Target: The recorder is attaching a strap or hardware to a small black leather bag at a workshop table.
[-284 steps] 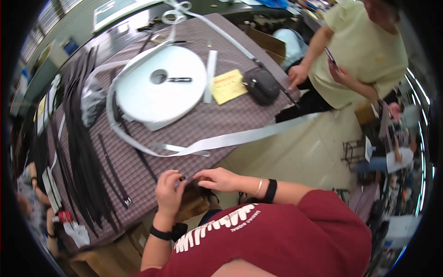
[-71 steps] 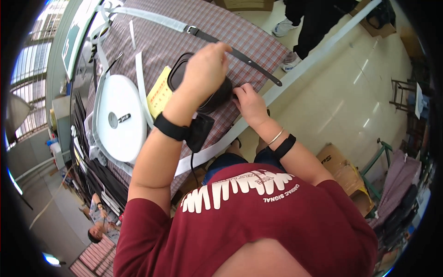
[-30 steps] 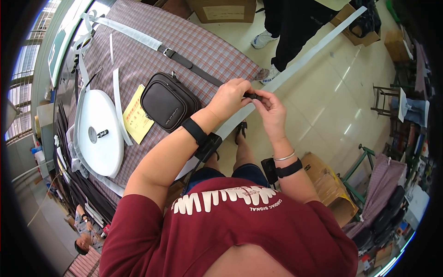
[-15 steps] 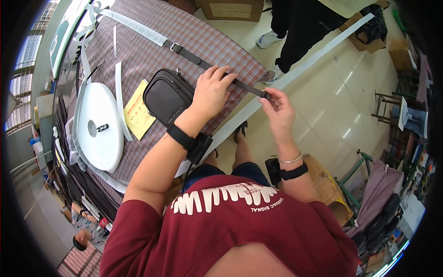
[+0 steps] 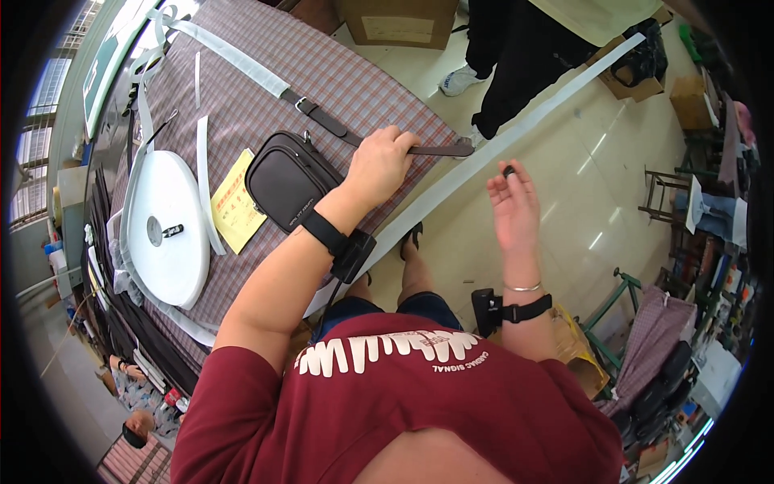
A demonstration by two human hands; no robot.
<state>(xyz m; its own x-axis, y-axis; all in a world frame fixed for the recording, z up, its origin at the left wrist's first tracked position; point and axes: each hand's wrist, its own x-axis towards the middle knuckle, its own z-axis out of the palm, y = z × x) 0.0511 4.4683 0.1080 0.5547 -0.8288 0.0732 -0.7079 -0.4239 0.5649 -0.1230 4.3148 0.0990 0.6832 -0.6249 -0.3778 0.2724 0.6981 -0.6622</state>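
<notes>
- Just right of the bag [image 5: 292,179], the left hand [image 5: 380,166] is closed around a dark strap [image 5: 443,150], whose tip pokes out past the fingers at the table's edge.
- Further right of the bag, apart from the strap and over the floor, the right hand [image 5: 516,210] is raised with its fingers loosely curled, holding a small dark piece [image 5: 509,171] at the fingertips; it is too small to tell what it is.
- Above the bag, the strap's buckle [image 5: 301,104] lies on the checked cloth [image 5: 363,77], and a pale band [image 5: 234,56] runs on from that end toward the upper left.
- Touching or just left of the bag is a yellow paper [image 5: 236,208]; beyond it come a narrow white strip [image 5: 202,161] and a large white roll [image 5: 181,266], with a short black object [image 5: 172,231] on top.
- Right of the bag, past the table, a long white tape [image 5: 516,139] slants over the floor [image 5: 580,173].
- Above and right of the bag, a co-worker's dark trousers [image 5: 512,64] show.
</notes>
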